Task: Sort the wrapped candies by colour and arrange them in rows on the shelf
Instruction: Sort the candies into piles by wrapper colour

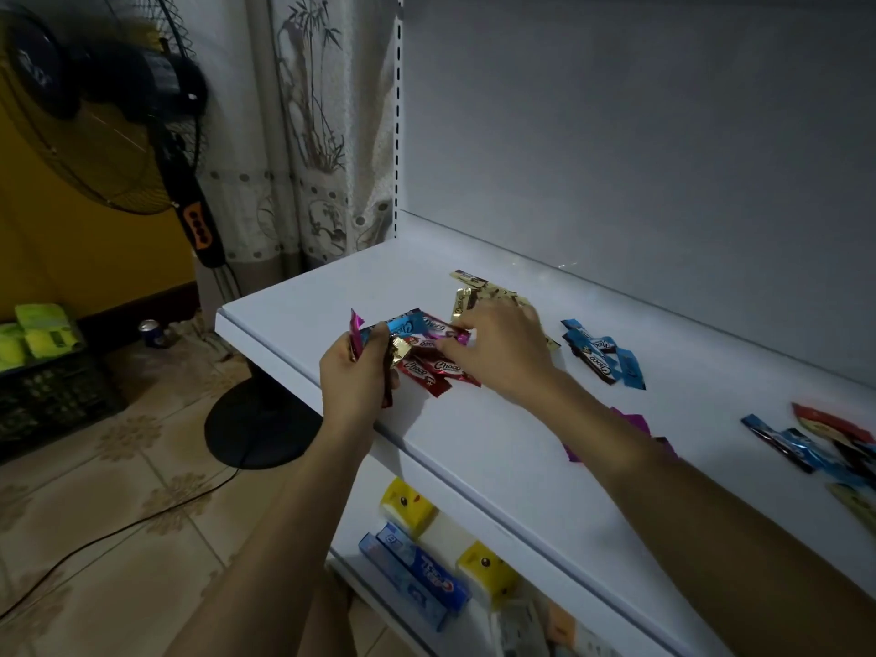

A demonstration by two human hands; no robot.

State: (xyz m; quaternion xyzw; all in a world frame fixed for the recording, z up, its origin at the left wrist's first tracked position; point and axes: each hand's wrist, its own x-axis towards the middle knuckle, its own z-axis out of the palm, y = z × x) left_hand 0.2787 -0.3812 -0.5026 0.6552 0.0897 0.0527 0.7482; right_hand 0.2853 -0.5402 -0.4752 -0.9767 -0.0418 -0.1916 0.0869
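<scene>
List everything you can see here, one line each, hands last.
shelf: one, white, centre and right
gold candies: several, gold, back of shelf
red candies: about three, red, front left of shelf
blue candies: several, blue, middle of shelf
purple candies: at least two, purple, partly under the right forearm
mixed pile: one, blue, red, gold, far right
toothpaste boxes: two, blue, under the shelf
tissue packs: two, yellow-white, under the shelf
fan: one, black, floor left
curtain: one, pale patterned, beside the fan
crate: one, black, far left, green packs on top
can: one, blue, floor
left hand: one, grips a mixed bunch of candies
right hand: one, fingertips on candies beside the bunch, grip unclear
</scene>
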